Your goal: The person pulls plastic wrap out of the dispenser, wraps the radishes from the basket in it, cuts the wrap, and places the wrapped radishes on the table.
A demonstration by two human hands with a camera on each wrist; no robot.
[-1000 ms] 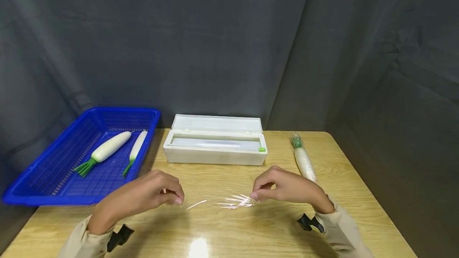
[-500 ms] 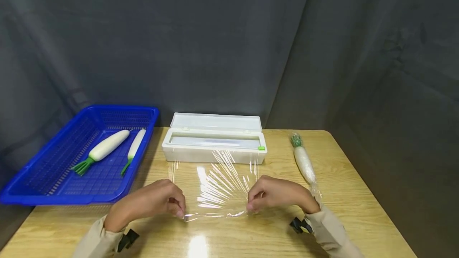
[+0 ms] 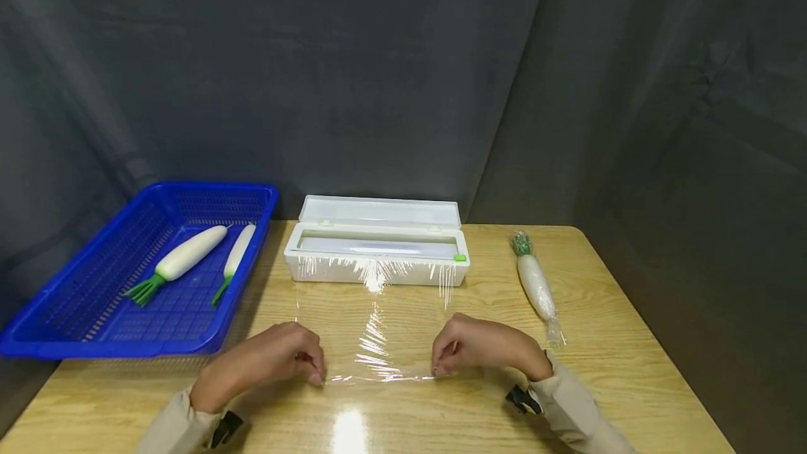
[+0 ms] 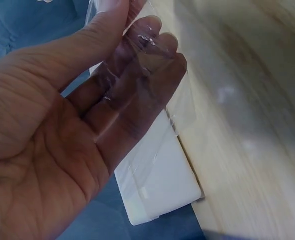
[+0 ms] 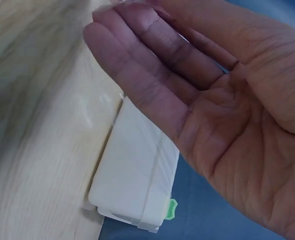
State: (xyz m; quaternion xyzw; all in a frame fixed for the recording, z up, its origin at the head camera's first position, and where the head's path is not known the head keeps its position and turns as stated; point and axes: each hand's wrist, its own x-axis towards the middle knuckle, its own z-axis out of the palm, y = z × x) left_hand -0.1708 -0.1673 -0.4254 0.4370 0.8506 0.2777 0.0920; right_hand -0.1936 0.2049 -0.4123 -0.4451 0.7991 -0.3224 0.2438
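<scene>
Right of a blue basket (image 3: 104, 351), your left hand (image 3: 267, 357) angles inward, knuckles up, thumb and forefinger pinching the near edge of clear film (image 3: 373, 342), which stretches back to an open white box (image 3: 378, 232). Your right hand (image 3: 485, 345) mirrors it, pinching the same edge, near a wrapped radish (image 3: 537, 286).

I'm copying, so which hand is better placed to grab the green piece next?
Probably the right hand: it's nearer the green piece at the right end of the white box. But it and the left hand pinch clear film.

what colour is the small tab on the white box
Green; the tab shows best in the right wrist view.
</scene>
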